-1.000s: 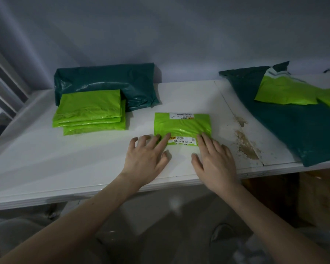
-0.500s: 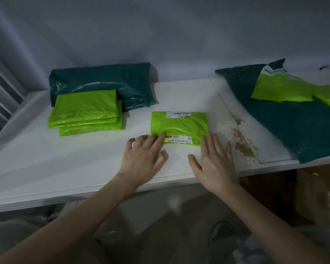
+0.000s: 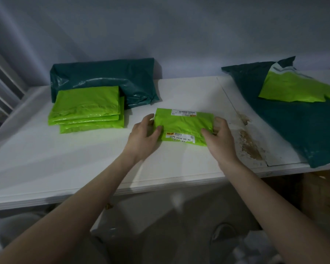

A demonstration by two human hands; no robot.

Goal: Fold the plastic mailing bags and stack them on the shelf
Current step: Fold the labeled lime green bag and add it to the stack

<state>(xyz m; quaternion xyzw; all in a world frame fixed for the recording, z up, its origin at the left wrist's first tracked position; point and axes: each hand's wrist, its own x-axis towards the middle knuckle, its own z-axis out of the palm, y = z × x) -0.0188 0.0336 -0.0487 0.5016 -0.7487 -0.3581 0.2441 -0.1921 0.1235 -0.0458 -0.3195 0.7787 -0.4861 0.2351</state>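
A folded lime-green mailing bag (image 3: 183, 124) with two white labels lies mid-shelf on the white shelf (image 3: 84, 164). My left hand (image 3: 143, 136) grips its left edge, thumb on top. My right hand (image 3: 219, 138) grips its right edge the same way. To the left sits a stack of three folded lime-green bags (image 3: 88, 109), resting partly on a folded dark green bag (image 3: 107, 79) against the wall.
At the right, an unfolded dark green bag (image 3: 303, 126) drapes over the shelf's front edge, with loose lime-green bags (image 3: 293, 88) on it. A brown chipped patch (image 3: 250, 143) marks the shelf beside a seam. Dim clutter lies below the shelf.
Both hands lay flat on the bag's near edge, then drew back slightly; now they have moved out to its left and right sides and closed on it.
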